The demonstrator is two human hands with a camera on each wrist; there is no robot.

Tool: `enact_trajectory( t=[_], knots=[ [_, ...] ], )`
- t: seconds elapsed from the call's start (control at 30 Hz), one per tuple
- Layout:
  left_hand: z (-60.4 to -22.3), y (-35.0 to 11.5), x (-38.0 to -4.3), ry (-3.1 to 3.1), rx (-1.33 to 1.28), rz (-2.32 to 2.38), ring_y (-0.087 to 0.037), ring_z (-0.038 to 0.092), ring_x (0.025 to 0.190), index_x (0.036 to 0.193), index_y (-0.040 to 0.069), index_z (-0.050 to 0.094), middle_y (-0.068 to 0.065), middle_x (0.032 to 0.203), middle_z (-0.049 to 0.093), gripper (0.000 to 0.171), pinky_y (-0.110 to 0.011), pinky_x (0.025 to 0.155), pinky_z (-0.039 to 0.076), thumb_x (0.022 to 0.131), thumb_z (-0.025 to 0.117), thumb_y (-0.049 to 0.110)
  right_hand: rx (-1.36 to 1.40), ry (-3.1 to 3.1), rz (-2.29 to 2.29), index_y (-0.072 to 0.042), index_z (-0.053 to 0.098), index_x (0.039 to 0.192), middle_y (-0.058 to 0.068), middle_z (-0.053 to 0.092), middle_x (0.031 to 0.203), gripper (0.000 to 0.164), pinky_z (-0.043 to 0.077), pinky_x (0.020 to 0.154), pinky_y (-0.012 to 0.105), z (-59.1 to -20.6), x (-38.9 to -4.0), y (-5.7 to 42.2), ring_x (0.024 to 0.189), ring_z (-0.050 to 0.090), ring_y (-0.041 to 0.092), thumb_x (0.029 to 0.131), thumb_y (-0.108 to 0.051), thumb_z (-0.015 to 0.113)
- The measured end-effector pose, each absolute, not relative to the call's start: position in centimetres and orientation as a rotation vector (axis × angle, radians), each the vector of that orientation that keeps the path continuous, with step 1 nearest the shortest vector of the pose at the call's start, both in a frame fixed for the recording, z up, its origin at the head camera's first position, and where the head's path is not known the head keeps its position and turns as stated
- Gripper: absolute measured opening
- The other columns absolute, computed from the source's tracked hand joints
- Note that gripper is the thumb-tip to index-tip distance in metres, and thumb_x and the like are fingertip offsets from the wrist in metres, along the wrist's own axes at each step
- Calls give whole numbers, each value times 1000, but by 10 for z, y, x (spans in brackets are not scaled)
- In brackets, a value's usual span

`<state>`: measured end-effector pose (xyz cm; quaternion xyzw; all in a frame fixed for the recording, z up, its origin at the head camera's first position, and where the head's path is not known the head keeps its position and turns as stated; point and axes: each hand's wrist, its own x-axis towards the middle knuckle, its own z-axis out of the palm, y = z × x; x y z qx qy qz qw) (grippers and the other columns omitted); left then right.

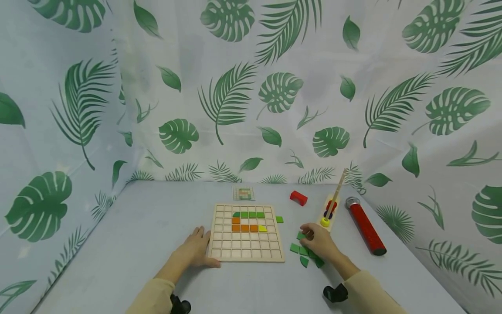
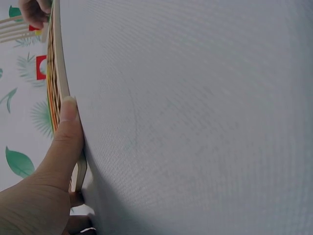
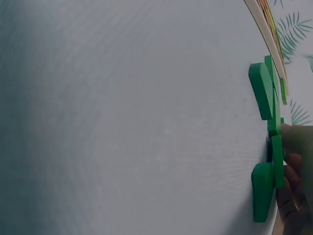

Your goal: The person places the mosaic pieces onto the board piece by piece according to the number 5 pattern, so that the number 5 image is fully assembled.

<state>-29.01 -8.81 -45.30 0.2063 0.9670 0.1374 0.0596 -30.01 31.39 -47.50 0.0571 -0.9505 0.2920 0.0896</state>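
Observation:
A wooden grid board lies in the middle of the table, with green, orange and yellow tiles in some squares. My left hand rests against its left side, fingers extended, the thumb laid straight along its front edge. To the board's right, my right hand reaches over several loose green tiles with bent fingers. One green tile shows between its thumb and index finger; I cannot tell whether they grip it. The right wrist view shows thick green tiles beside the fingers, partly hiding them.
Behind the board lies a small pattern card. A red arch block stands at the back. Further right are a stand with a wooden stick and coloured pieces, and a red cylinder. One green tile touches the board's right edge.

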Motion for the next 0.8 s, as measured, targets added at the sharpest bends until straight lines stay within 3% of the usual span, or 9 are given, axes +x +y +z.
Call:
enact_trajectory(
  t=[0.8],
  knots=[
    [-450, -87, -287, 2929, 618, 432, -47, 26, 133, 137, -10, 40, -35, 141, 30, 106, -54, 107, 29, 65, 78, 58, 274, -2736, 929, -3, 62, 114, 0, 63, 94, 35, 54, 75, 29, -474, -309, 290, 85, 59, 13, 80, -2, 71]
  ],
)
